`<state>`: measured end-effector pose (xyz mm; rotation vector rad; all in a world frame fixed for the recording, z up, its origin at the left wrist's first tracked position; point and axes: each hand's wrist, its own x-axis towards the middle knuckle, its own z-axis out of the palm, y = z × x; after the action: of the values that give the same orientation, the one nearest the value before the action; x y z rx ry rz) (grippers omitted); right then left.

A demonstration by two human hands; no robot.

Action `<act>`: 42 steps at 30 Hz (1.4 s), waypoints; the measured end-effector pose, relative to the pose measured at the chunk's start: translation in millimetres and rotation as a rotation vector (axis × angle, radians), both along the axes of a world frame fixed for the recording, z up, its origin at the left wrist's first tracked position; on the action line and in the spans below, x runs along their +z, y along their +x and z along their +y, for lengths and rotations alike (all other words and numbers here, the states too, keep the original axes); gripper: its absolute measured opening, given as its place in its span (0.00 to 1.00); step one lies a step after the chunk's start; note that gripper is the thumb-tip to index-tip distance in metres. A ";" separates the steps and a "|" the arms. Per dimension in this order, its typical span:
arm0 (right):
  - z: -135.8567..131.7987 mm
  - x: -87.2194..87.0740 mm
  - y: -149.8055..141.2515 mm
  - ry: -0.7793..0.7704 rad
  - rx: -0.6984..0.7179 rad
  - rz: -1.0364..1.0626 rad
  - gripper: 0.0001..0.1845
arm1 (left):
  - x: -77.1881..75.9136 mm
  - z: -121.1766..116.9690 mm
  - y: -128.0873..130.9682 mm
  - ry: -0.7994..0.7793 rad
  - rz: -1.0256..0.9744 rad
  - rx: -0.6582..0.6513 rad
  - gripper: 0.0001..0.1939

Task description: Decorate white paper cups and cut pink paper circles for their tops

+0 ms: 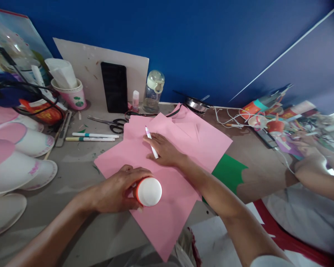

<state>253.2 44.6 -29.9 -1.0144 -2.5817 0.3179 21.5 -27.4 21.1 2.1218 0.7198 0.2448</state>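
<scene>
My left hand (122, 189) is wrapped round the side of an orange-red paper cup (149, 191), whose round white end faces up. The cup is over the near part of a pink paper sheet (164, 230), one of several overlapping pink sheets. Further up, my right hand (164, 149) rests on the pink paper, with a white marker pen (151, 142) held between thumb and fingers, its pink tip pointing away from me. Scissors (111, 124) with black handles lie just left of the sheets. Two more marker pens (91, 139) lie below them.
White and pink paper plates (19, 167) crowd the left edge beside a utility knife (63, 129). A phone (114, 87), glue stick (136, 101) and water bottle (153, 91) stand at the back. Tape roll (197, 105), white cable and green paper (229, 172) lie rightward. Another person's arm (320, 174) is at right.
</scene>
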 end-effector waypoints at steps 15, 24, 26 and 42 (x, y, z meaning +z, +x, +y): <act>0.2 -0.3 0.2 0.008 0.003 0.004 0.34 | -5.9 0.4 -2.7 -0.001 0.002 -0.015 0.34; 1.0 -2.2 0.7 0.016 0.011 0.019 0.34 | 2.4 3.2 0.5 -0.053 0.065 -0.041 0.33; 1.0 -2.1 0.7 0.008 0.010 0.020 0.34 | 3.6 3.9 0.3 -0.059 0.072 -0.045 0.33; -1.6 -1.9 1.0 -0.003 0.004 0.012 0.34 | 3.8 5.1 -1.4 -0.074 0.089 -0.039 0.34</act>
<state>254.3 43.0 -31.8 -1.0056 -2.5734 0.3284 20.1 -22.3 25.0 2.0845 0.7269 0.1014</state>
